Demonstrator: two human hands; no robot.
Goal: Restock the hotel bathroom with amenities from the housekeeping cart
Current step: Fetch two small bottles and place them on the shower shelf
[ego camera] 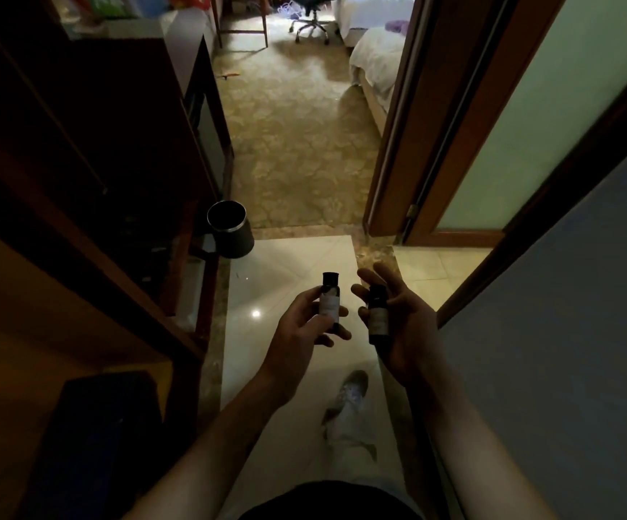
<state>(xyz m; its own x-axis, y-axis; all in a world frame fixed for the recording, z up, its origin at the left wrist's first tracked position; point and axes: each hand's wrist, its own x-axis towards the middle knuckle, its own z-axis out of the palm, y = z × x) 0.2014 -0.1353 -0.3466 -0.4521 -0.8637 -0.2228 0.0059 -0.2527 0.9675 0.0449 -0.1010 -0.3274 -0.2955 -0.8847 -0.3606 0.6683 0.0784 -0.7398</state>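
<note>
— Two bottles, one per hand: the left hand [304, 324] grips one bottle [329, 302] upright, and the right hand [398, 324] cradles the other bottle [377, 317] in loosely curled fingers.

— Which step?

— Carrying them, I'd judge, standing on tile beside the glass door [529, 118]. Next: turn right through that doorway, keeping both upright.
</note>
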